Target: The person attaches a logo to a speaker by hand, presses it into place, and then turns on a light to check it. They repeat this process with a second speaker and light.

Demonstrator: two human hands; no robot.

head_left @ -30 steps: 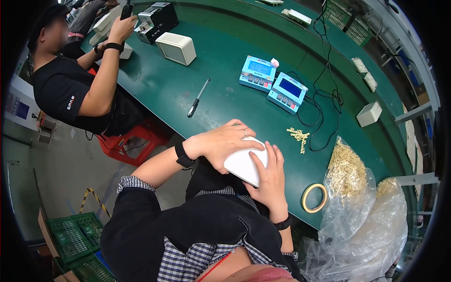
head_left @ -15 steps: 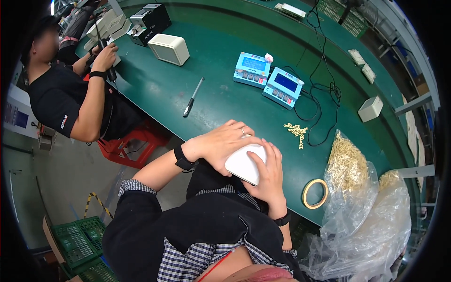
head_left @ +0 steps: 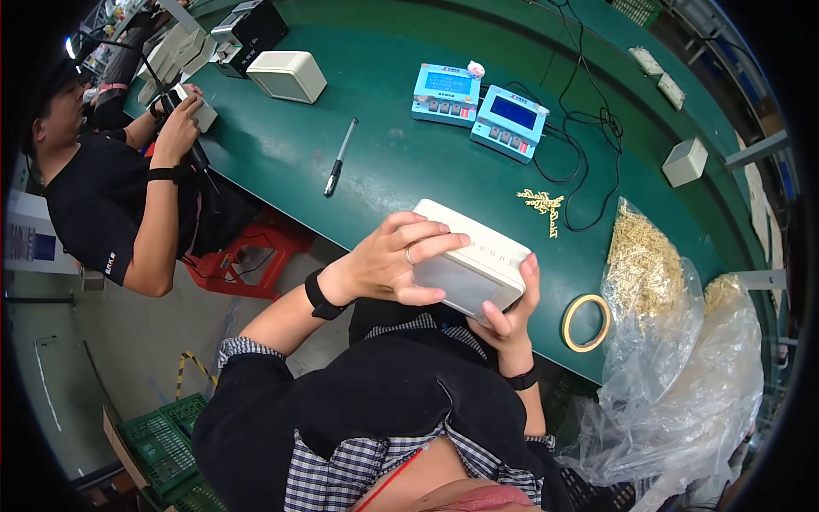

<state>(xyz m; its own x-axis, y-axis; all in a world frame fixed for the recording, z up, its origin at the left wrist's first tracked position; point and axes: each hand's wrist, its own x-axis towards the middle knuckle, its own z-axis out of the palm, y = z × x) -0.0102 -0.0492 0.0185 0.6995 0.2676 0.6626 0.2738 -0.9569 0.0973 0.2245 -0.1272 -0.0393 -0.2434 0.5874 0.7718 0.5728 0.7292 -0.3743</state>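
Between my two hands is a white rounded box-shaped device (head_left: 497, 247) with a grey front face and a row of small marks or slots along its upper side. It is held tilted over the near table edge, above my lap. My left hand (head_left: 384, 263) grips its left end, with fingers reaching over the upper side and the thumb against the grey face. Its right end is in my right hand (head_left: 514, 317), the thumb at the lower front corner and fingers behind. The undersides of the right fingers are partly hidden by the device.
On the green table (head_left: 384, 183) lie a pen (head_left: 342, 158), two blue display units (head_left: 509, 122), small gold-coloured pieces (head_left: 544, 205) and a tape roll (head_left: 586, 323). Bags of gold pieces (head_left: 644, 264) stand right. Another white device (head_left: 287, 77) sits far left, near a co-worker (head_left: 111, 188) holding a tool.
The device has been turned in my hands, so its long upper side and grey face now show. My left fingers have shifted along it, and my right hand has moved to its right end.
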